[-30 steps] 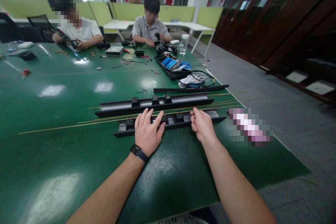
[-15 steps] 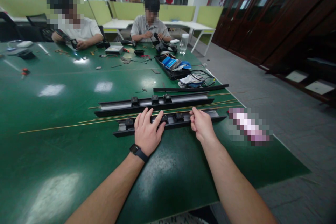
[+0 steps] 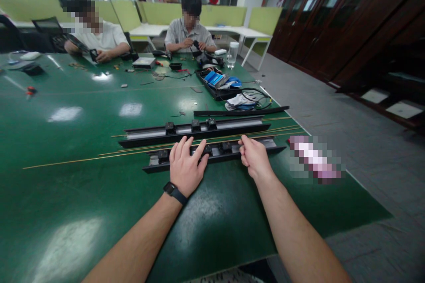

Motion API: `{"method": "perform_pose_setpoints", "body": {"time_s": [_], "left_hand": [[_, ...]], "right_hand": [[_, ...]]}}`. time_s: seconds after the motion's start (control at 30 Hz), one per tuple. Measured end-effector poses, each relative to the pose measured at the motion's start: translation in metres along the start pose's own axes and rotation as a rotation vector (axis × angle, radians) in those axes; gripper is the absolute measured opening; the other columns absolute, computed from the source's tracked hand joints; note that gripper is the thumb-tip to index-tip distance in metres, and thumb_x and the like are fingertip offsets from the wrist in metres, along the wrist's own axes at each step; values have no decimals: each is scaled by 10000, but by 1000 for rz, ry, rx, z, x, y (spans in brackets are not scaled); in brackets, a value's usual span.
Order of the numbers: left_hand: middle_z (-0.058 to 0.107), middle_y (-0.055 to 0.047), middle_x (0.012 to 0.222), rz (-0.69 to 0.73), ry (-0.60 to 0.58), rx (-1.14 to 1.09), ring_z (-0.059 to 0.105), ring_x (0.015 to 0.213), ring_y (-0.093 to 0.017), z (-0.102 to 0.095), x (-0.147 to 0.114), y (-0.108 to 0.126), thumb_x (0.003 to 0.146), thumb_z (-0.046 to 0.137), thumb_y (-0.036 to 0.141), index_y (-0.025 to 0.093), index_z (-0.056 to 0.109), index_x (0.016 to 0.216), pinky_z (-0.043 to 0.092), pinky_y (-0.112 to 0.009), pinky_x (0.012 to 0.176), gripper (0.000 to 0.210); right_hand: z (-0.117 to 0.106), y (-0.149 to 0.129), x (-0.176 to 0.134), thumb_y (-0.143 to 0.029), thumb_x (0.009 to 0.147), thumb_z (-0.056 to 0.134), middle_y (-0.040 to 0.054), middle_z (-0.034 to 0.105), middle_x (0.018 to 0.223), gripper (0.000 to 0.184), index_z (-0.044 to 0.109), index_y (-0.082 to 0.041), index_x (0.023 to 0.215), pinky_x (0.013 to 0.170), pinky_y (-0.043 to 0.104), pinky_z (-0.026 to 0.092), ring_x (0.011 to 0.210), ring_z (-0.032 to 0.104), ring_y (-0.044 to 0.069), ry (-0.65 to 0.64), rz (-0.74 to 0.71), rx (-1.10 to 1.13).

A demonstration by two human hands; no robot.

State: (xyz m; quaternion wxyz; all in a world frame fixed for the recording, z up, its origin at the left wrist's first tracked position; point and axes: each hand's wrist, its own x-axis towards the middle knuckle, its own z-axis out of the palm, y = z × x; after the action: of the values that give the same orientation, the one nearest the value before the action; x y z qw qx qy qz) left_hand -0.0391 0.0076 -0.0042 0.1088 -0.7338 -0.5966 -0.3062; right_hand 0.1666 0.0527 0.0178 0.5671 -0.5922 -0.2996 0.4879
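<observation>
Fingers spread, my left hand (image 3: 186, 163) rests palm down over the near black channel rail (image 3: 229, 155), which has a pale inner strip and small black blocks. Its fingertips reach the thin golden rods (image 3: 81, 159) lying lengthwise between the two rails. My right hand (image 3: 255, 155) is closed in a pinch at the right part of the same rail, its fingertips by the rods. Whatever it pinches is hidden. A second black channel rail (image 3: 146, 138) lies parallel just beyond, with several small black blocks (image 3: 195, 125) in it.
A narrow black strip (image 3: 242, 111) lies behind the rails. Beyond it are a cable with gloves (image 3: 244, 101) and a black tray (image 3: 217, 93). A blurred pink item (image 3: 314, 159) lies near the table's right edge. Two people (image 3: 189, 31) work across the green table (image 3: 83, 194).
</observation>
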Motion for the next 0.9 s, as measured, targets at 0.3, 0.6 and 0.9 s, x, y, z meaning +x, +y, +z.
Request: {"method": "perform_pose_setpoints", "body": {"time_s": [0.3, 0.6, 0.9], "left_hand": [[535, -96, 1450, 3, 0, 1, 381, 1438, -312, 0, 0, 0, 939, 570, 406, 351, 569, 1387, 271, -522, 1186, 451], [538, -94, 1444, 0, -5, -2, 377, 1441, -308, 0, 0, 0, 942, 566, 406, 351, 568, 1387, 266, -516, 1189, 448], [542, -96, 1440, 1, -8, 20, 386, 1435, -308, 0, 0, 0, 943, 567, 413, 350, 575, 1379, 278, -514, 1182, 441]], "right_hand": [[1, 0, 0, -348, 899, 643, -58, 466, 448, 259, 562, -167, 734, 242, 151, 180, 260, 299, 37, 15, -15, 48], [0, 2, 2, -320, 929, 593, -61, 469, 449, 238, 563, -163, 752, 239, 151, 175, 255, 297, 37, 30, -21, 44], [1, 0, -1, -336, 921, 617, -66, 451, 424, 258, 580, -154, 742, 232, 153, 162, 239, 288, 38, -8, -10, -11]]}}
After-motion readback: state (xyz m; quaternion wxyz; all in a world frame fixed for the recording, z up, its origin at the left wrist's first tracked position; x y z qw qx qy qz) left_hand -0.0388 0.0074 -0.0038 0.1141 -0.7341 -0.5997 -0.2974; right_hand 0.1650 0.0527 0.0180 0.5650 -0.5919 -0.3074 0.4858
